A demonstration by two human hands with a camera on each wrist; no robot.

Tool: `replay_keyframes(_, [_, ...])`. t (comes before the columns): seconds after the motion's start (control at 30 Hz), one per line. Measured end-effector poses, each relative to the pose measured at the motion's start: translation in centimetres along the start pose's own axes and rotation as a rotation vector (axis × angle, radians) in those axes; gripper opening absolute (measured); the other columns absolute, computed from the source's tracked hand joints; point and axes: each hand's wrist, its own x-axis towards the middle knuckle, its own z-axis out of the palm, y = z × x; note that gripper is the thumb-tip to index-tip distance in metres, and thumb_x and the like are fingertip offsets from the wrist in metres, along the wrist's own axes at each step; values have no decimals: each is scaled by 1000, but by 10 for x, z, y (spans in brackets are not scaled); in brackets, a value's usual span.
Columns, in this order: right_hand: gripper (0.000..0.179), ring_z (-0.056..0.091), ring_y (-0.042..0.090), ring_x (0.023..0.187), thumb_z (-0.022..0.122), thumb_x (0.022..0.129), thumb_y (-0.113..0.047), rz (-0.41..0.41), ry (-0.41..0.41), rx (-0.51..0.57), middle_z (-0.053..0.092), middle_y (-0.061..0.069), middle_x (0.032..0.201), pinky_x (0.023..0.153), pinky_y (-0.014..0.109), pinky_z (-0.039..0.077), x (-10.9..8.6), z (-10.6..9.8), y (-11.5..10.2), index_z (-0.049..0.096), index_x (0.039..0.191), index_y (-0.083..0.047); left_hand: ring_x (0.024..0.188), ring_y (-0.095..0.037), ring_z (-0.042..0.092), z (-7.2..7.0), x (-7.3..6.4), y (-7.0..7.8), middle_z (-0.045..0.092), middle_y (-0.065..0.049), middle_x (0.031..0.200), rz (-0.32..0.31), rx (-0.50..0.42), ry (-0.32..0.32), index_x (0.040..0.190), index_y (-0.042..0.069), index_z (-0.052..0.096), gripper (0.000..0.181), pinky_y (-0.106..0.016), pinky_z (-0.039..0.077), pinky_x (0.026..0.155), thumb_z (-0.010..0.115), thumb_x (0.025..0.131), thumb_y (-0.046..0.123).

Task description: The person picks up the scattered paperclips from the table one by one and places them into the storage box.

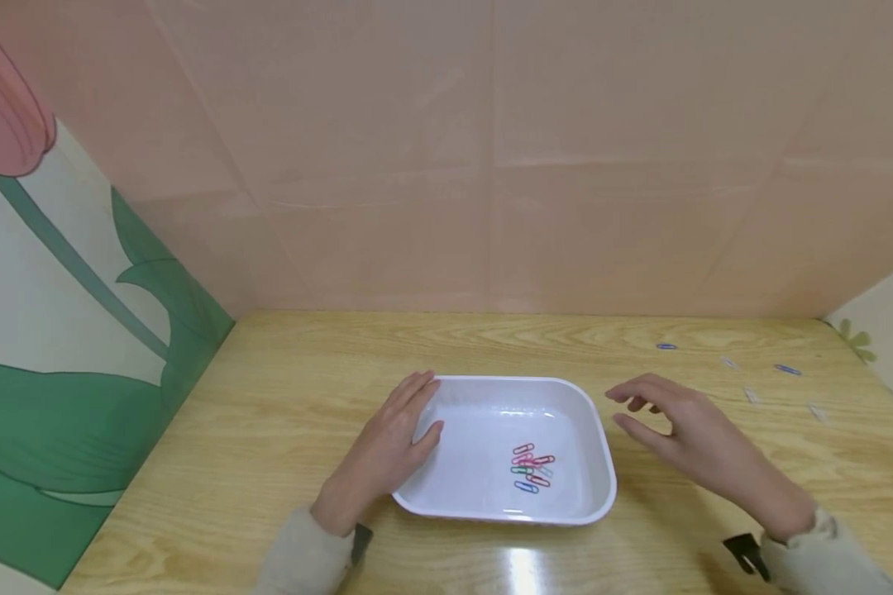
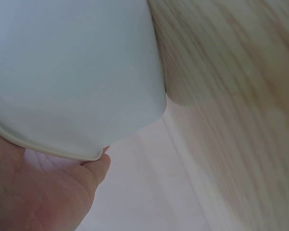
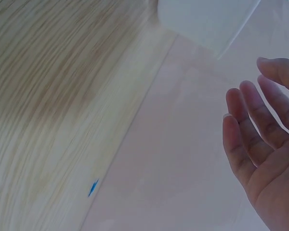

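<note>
Left grip touches one tray; five clips lie outside.

We see a smooth, glossy tray that looks like plastic, paper clips with a shiny, coated look, a wood-grained tabletop with a sheen, a creased, faintly shiny backdrop sheet, and 2 matt cloth sleeves.
</note>
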Motion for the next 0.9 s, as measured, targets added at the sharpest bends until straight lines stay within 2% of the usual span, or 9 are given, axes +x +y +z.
replay_keyframes(0.2, [35,61,2,84,81,78,-5,13,27,1,72,-3,102,59,19,51,-7,-8,18,69,109,-16,146,-29,37,-1,-1,1,43,-13,155,-2,9,1,145,1,47,55,-44,32,123,60,97,26])
replay_keyframes(0.43, [38,59,-6,83,81,75,1,-2,70,-11,72,-2,100,70,6,47,-16,-13,43,70,108,-13,148,-30,35,-1,-1,2,41,-14,157,-12,51,-22,147,2,45,58,-45,30,124,59,98,28])
replay_keyframes(0.77, [40,59,-10,82,82,71,4,7,99,-21,71,-1,98,69,4,48,-26,-15,62,71,106,-11,148,-31,34,0,-2,4,42,-14,156,-17,52,-4,147,2,46,57,-48,30,123,58,99,32])
replay_keyframes(0.9, [39,58,-12,82,81,72,5,20,107,-17,67,-12,99,68,5,48,-28,-17,68,71,106,-11,148,-31,35,-1,-2,4,42,-14,156,-11,59,6,147,3,46,58,-48,30,123,56,100,35])
